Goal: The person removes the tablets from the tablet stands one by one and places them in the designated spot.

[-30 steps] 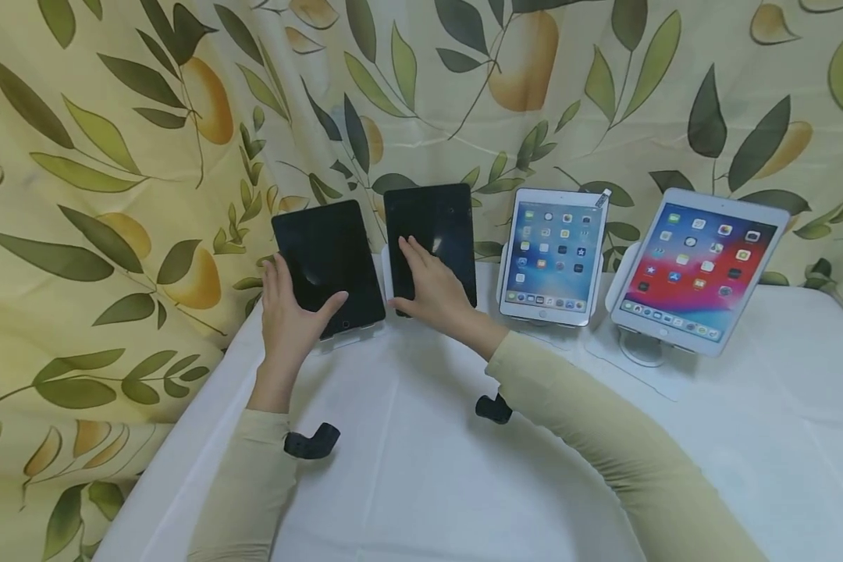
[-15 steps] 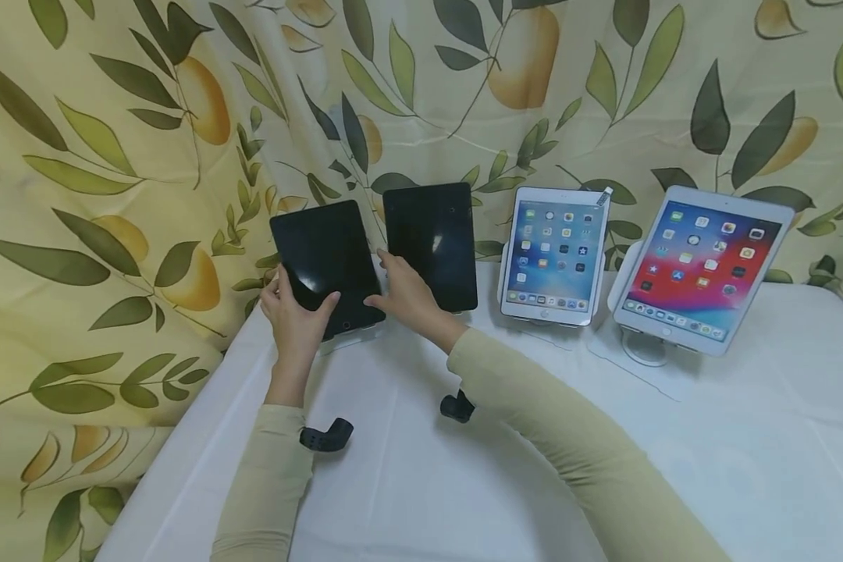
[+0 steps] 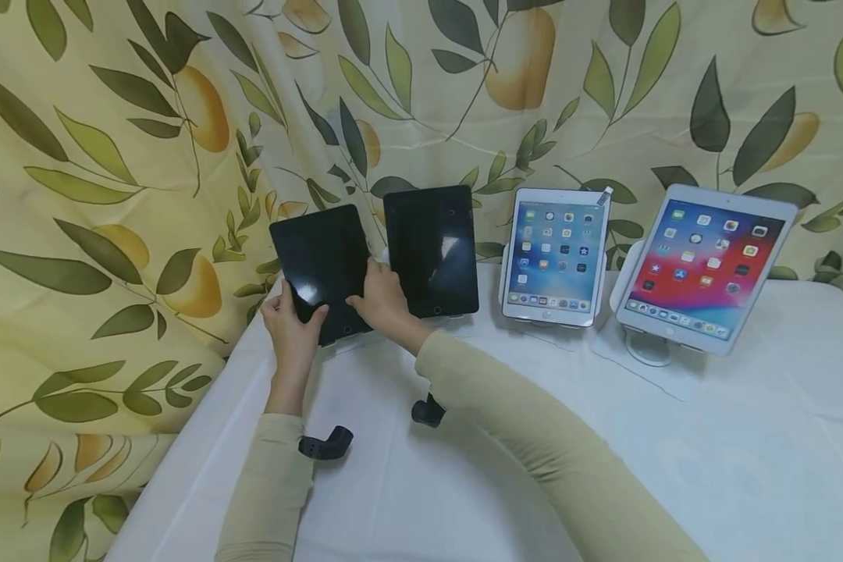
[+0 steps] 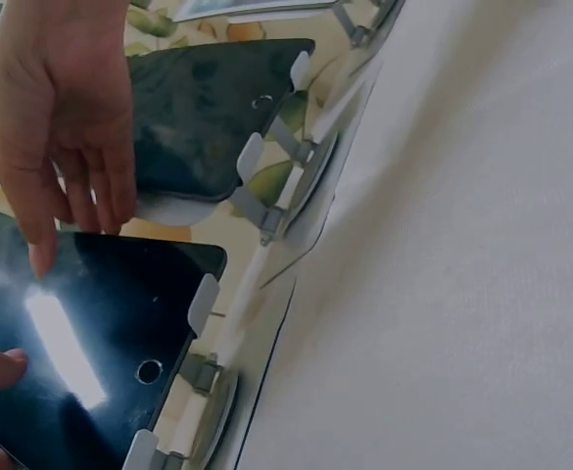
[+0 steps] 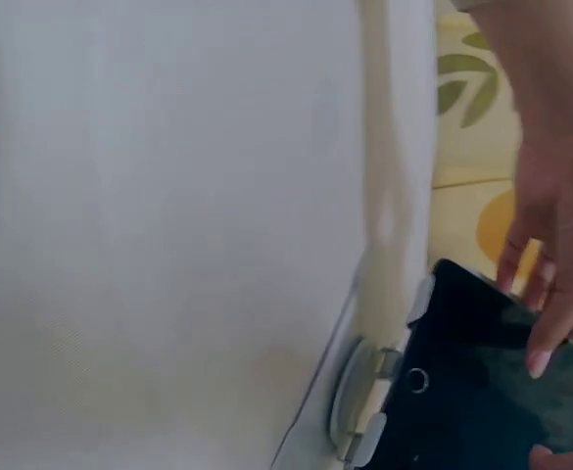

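Observation:
A black tablet (image 3: 321, 254) with a dark screen leans on a desk stand (image 5: 353, 397) at the left. My left hand (image 3: 288, 334) grips its left edge, the thumb over the lower screen and the fingers bent behind the edge. On the opposite side my right hand (image 3: 386, 303) holds the right edge, thumb on the glass and fingers around the side. In the left wrist view, light padded lips (image 4: 204, 305) of the stand hook over the tablet's bottom edge. The fingertips behind the tablet are partly hidden.
A second black tablet (image 3: 432, 242) stands close at the right. Beyond it are two white tablets with lit screens, one blue (image 3: 553, 250) and one red and blue (image 3: 706, 269). A white cloth (image 3: 407, 484) covers the table; a leaf-print curtain (image 3: 421, 101) hangs behind.
My right hand has moved left from the second black tablet to the leftmost tablet's right edge. My left fingers have bent around its left edge. The leftmost tablet has shifted slightly.

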### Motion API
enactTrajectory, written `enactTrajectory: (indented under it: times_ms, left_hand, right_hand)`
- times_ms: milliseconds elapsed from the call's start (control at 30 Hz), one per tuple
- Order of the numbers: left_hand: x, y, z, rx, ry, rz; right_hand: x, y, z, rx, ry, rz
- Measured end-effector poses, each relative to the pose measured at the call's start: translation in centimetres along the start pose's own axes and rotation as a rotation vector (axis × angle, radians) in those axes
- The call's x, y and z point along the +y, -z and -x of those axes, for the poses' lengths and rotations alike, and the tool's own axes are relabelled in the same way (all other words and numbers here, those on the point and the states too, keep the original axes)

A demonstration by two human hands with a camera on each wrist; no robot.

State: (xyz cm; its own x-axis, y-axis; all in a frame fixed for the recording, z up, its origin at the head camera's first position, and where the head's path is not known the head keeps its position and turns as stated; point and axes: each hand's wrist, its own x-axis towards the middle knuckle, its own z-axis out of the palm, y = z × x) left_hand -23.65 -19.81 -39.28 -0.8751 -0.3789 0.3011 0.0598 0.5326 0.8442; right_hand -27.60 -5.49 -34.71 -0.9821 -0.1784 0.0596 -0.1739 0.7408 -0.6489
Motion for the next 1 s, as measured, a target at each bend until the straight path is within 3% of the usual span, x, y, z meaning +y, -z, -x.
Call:
enactTrajectory:
  times_ms: [200, 400, 633, 800, 1000]
  left_hand:
    - [-0.1, -0.5, 0.3, 0.083, 0.048, 0.076]
    - [0.2, -1.0, 0.2, 0.185, 0.063, 0.218]
    - [0.5, -0.6, 0.2, 0.321, 0.007, 0.324]
    - [0.5, -0.2, 0.2, 0.335, -0.005, 0.362]
    - [1.0, 0.3, 0.3, 0.305, -0.029, 0.438]
  right_hand:
    - [0.3, -0.5, -0.6, 0.076, -0.002, -0.181]
    - [1.5, -0.4, -0.8, 0.133, -0.001, -0.398]
    - [3.0, -0.1, -0.7, 0.248, 0.011, -0.487]
    - [3.7, 0.3, -0.9, 0.222, 0.073, -0.499]
    - [4.6, 1.5, -1.1, 0.109, 0.140, -0.683]
